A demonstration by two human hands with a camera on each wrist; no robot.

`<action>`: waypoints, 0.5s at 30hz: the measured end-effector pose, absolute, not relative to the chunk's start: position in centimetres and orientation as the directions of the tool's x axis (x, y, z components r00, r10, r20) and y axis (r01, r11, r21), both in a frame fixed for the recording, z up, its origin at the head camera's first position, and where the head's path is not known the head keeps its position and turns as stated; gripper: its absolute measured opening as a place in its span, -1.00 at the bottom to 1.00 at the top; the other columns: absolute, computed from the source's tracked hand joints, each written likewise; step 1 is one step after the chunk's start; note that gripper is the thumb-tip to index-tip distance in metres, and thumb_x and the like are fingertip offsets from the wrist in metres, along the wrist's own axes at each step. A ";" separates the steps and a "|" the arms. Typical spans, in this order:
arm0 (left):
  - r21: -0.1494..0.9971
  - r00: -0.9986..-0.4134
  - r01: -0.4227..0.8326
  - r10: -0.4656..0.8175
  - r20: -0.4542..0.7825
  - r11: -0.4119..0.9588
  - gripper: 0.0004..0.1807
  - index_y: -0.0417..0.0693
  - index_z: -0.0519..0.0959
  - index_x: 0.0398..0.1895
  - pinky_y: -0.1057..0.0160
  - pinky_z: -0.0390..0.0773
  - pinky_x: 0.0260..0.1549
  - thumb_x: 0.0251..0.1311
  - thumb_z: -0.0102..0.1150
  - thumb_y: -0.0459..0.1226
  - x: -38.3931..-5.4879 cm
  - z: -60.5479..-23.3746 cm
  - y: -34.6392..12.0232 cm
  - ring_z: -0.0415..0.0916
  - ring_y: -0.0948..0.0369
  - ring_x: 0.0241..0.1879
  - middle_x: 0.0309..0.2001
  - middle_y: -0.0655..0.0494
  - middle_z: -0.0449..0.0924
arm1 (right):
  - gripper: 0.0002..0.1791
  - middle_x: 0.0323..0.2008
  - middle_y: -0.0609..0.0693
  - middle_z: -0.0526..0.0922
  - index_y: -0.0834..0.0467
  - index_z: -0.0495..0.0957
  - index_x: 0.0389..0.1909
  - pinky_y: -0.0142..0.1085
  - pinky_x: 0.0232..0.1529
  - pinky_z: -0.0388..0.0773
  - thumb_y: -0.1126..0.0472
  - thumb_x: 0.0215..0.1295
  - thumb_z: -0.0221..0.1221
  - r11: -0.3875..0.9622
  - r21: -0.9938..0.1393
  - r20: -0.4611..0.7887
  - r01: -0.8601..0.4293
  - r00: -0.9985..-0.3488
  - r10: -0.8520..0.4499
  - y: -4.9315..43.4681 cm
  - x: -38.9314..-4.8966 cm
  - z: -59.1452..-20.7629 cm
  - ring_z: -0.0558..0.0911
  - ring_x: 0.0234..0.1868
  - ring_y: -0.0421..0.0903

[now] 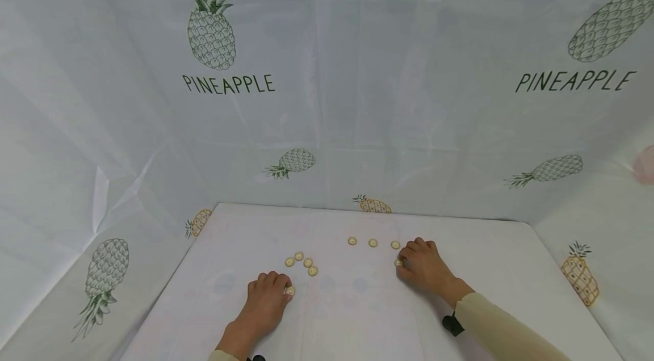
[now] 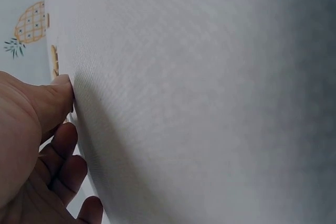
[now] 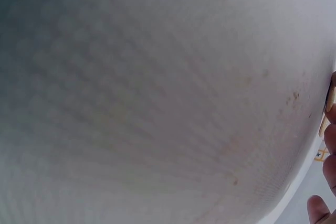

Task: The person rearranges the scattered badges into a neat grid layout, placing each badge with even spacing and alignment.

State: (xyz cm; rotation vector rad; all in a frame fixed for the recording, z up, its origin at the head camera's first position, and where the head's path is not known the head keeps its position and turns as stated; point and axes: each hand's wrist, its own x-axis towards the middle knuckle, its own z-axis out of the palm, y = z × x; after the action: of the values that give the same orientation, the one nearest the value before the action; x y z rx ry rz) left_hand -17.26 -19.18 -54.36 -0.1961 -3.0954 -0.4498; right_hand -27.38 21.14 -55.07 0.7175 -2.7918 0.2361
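Small round cream discs, each with a rim and a mark in the middle, lie on the white table. My left hand pinches one disc between thumb and fingers at the left, low over the tabletop. Just beyond it, several discs form a bent line. On the right, my right hand holds another disc at its thumb and fingertips, partly covered by the fingers. Close to its far side, three discs stand in a row. In the right wrist view only some fingers show at the edge.
The table has a rounded back edge and a white cover. Behind and beside it hangs pale cloth printed with pineapples. Dark wrist devices sit under both wrists.
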 end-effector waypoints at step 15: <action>0.280 -0.992 0.122 0.120 0.026 0.952 -0.78 0.06 0.59 -0.05 -0.22 0.43 0.15 0.35 0.39 -0.16 -17.4 -54.9 -19.3 0.43 0.10 -0.01 -0.08 0.13 0.56 | -0.88 -0.32 -0.16 0.59 -0.01 0.65 -0.35 0.07 0.05 0.44 0.08 0.24 0.38 0.871 -0.079 0.275 -0.484 -0.851 -0.448 21.2 -27.5 -55.2 0.46 -0.18 -0.09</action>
State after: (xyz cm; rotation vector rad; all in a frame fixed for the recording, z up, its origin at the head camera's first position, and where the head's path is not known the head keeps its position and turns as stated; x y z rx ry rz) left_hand -17.43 -19.32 -54.86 -0.1921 -3.0947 -0.4446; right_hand -27.49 21.18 -55.21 0.7081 -2.7955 0.2119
